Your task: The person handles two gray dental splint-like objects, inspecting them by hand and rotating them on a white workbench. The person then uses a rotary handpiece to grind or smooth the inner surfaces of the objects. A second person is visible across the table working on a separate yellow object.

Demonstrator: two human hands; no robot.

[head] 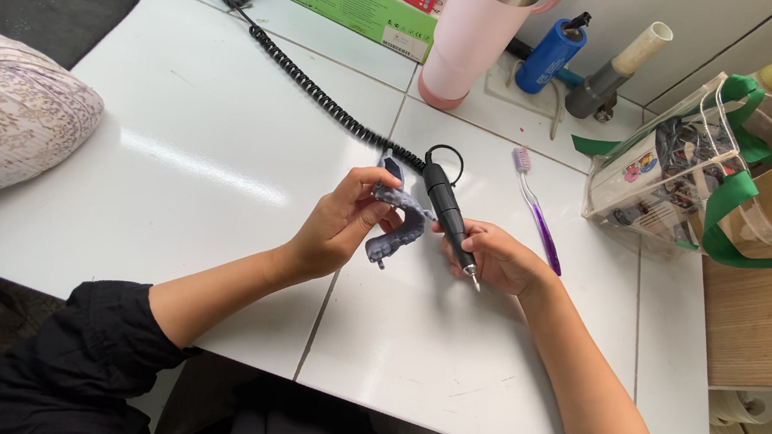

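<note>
Black sleeves [95,348], bare forearms, two hands working over a white tiled worktop [217,157].
Left hand [338,226] grasping a grey dental cast [396,228], lifting it just above the worktop; right hand [499,258] clenching a black rotary handpiece [448,213], bur tip pointing down beside the cast, coiled cord [322,96] trailing back-left. Lying near: purple toothbrush [536,211]. Standing behind: pink tumbler [477,37].
</note>
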